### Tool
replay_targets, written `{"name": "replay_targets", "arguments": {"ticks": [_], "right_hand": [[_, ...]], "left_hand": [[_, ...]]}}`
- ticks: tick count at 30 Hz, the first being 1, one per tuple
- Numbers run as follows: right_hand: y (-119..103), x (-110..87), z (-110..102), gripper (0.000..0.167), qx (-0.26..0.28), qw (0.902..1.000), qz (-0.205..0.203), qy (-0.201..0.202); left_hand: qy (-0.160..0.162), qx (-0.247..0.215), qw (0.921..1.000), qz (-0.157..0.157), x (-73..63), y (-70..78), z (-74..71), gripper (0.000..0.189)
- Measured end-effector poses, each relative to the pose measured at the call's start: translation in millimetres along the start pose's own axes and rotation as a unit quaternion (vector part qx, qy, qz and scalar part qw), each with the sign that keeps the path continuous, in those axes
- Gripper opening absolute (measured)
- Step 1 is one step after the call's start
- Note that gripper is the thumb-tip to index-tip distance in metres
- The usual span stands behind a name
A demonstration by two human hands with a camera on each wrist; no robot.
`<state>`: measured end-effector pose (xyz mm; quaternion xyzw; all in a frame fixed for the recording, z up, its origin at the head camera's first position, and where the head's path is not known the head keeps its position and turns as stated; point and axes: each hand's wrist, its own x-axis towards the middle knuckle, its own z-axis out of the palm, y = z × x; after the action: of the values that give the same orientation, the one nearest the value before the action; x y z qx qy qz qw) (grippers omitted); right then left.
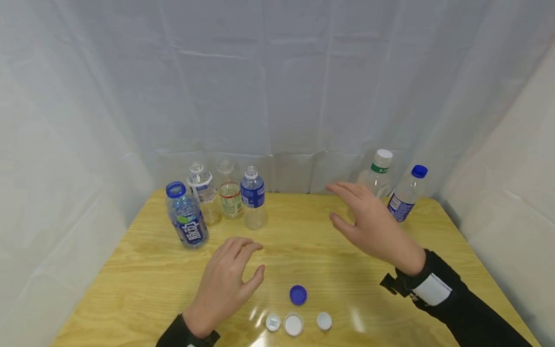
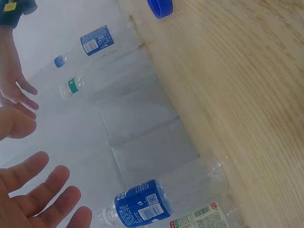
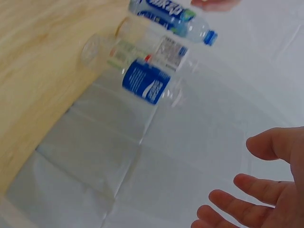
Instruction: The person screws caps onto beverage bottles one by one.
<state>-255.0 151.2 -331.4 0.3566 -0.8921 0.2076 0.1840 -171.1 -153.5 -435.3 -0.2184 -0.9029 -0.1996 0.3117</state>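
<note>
Blue loose cap [image 1: 298, 295], yellow wood-grained table [image 1: 143, 289], pale grey curtain [image 1: 290, 86]

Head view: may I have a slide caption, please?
Left hand and right hand above a table with four bottles at left, two capped bottles at right, and four loose caps.

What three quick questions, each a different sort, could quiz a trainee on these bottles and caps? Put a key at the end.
1. How many loose caps lie on the table?
2. True or false: the bottle with the green band has no cap on.
3. In the head view, what colour cap is on the rightmost bottle? A: white. B: blue. C: green.

Key:
1. Four: one blue and three white.
2. False; it wears a white cap.
3. B; a blue cap sits on its neck.
</note>
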Motion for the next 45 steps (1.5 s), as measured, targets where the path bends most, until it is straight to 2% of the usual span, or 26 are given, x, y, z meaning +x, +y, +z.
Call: {"name": "replay_targets", "arguments": {"ticks": [8, 20, 29, 38, 45], "right_hand": [[-24.9, -15.9, 12.5, 0.056, -0.001, 0.999, -0.023, -0.039], [-44.2, -32.5, 39.6, 0.055, 0.016, 0.9942, -0.047, -0.095], [-47.8, -37.4, 49.0, 0.052, 0.033, 0.9919, -0.027, -0.12], [-51.8, -41.8, 61.0, 0.046, 0.085, 0.9803, 0.003, -0.178], [-54.5, -48.1, 72.4, 0.041, 0.086, 0.9815, -0.006, -0.171]], "left_hand": [[0.0, 0.0, 1.0, 0.001, 0.1, 0.1, 0.7, 0.035], [0.001, 0.002, 1.0, 0.005, -0.2, 1.1, 1.5, 0.035], [0.001, -0.001, 0.9999, 0.01, -0.7, 1.0, 3.9, 0.036], [-0.002, -0.002, 1.0, 0.003, -2.7, -1.5, 2.2, 0.036], [-0.002, -0.001, 1.0, 0.003, -4.6, -2.7, 2.1, 0.036]]}}
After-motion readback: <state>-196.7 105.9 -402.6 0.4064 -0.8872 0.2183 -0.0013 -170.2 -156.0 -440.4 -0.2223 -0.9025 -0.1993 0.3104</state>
